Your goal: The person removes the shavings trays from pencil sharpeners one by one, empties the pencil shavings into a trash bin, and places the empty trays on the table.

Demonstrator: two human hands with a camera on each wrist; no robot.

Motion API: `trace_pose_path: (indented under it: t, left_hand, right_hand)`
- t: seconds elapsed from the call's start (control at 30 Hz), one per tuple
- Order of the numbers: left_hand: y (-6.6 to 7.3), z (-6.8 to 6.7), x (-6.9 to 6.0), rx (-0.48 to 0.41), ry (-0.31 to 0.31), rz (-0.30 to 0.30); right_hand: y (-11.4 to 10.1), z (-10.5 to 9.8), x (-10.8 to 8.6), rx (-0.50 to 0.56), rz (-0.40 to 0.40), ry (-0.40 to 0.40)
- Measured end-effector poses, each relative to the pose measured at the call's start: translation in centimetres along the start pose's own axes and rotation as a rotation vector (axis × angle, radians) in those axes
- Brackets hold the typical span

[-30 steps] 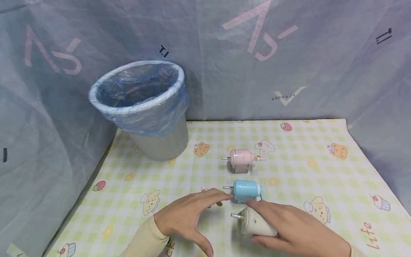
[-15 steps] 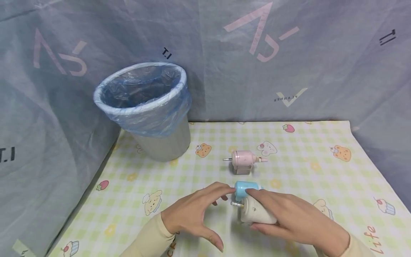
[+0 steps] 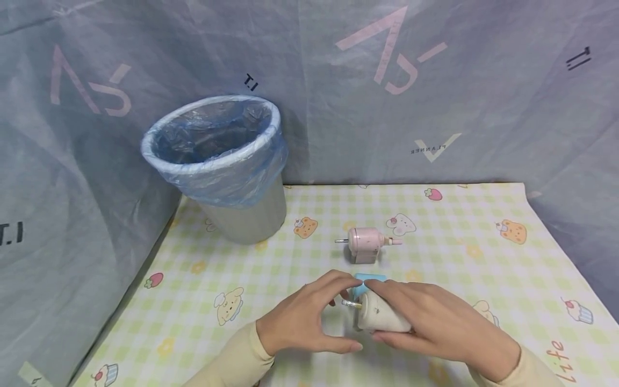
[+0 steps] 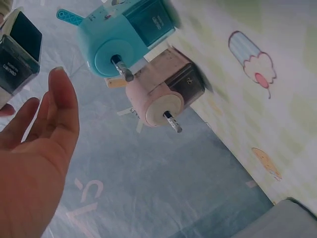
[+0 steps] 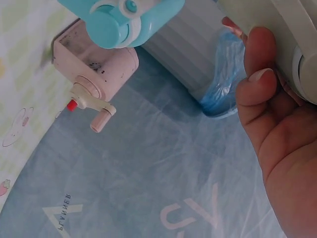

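Right grip (image 3: 432, 325) holds cream sharpener (image 3: 384, 314) | left grip (image 3: 309, 317) wide | cloth (image 3: 522, 306) reads "life" | label (image 4: 11, 67) blurred

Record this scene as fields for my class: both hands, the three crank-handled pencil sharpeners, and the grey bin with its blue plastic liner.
Right hand: grips cream rounded sharpener
Left hand: holds nothing, near cream rounded sharpener
Blue cylindrical-topped sharpener: behind cream one, partly hidden in head view
Pink cylindrical-topped sharpener: farther back, untouched
Grey bin: back left

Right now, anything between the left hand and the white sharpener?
Only the silver stick jutting from the white sharpener toward the left hand; nothing else visible. The right hand holds the sharpener; the blue sharpener sits beyond, not between.
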State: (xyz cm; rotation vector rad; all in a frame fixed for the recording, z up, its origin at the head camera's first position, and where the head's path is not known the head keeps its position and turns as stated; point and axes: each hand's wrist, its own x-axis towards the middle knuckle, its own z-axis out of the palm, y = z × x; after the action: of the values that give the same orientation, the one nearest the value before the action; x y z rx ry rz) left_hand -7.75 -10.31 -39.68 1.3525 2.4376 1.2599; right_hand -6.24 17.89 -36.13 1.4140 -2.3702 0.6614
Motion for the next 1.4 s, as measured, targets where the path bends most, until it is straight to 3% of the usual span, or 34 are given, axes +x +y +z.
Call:
trace_pose_path:
  t: [0.57,1.03,1.4]
  left_hand:
    - [0.4,0.74,0.5,-0.083,0.035,-0.024]
    - [0.12,0.75,0.77,-0.05,0.039,0.029]
    - [0.4,0.35,0.81,-0.051,-0.017,0.019]
  right_hand:
    - [0.02,0.29,0.57,0.0,-0.016,-0.005]
    - [0.17,0.06,0.65,0.058,-0.014,-0.03]
    - [0.13,-0.09,0.64,0.105,-0.016,-0.064]
